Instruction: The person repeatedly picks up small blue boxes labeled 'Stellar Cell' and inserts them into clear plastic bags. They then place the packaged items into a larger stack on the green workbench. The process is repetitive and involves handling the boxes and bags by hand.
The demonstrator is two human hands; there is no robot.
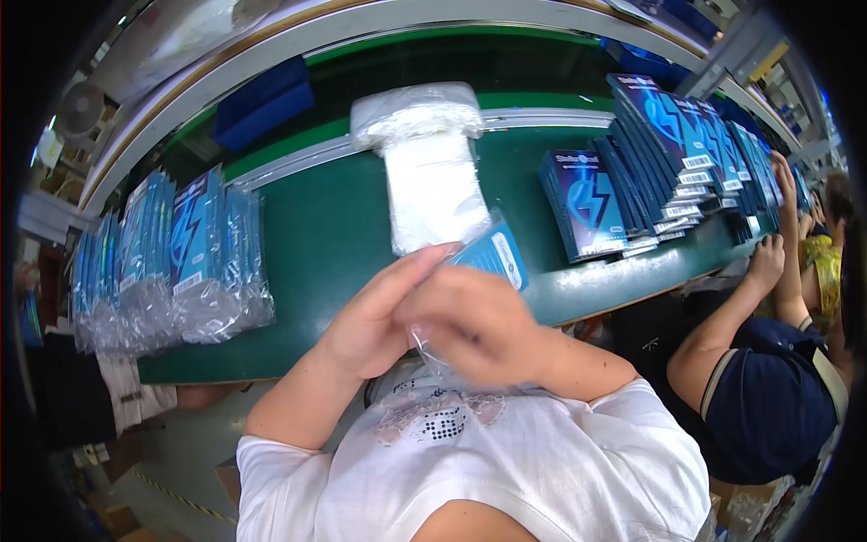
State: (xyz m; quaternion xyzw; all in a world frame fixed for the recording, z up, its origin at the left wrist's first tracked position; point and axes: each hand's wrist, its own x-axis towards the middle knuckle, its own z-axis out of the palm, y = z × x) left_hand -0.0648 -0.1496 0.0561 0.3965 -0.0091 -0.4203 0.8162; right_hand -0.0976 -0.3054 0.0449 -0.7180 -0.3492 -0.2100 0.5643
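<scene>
In front of my chest, both hands are at a flat blue box point(495, 258) in a clear plastic bag point(432, 350). My left hand point(384, 312) grips its left side with long, extended fingers. Crossing in front of the box is my right hand point(479, 321), bent at the wrist and smeared by motion. Its fingers hide most of the box and bag, and their hold does not show. Beyond my hands lies a stack of clear plastic bags point(435, 194) on the green table point(316, 230).
Bagged blue boxes point(194, 244) stand in rows at the left. Unbagged boxes point(587, 208) are stacked at the right, where another person's hand point(768, 262) rests near the table edge. A blue bin point(264, 104) sits behind, under a shelf.
</scene>
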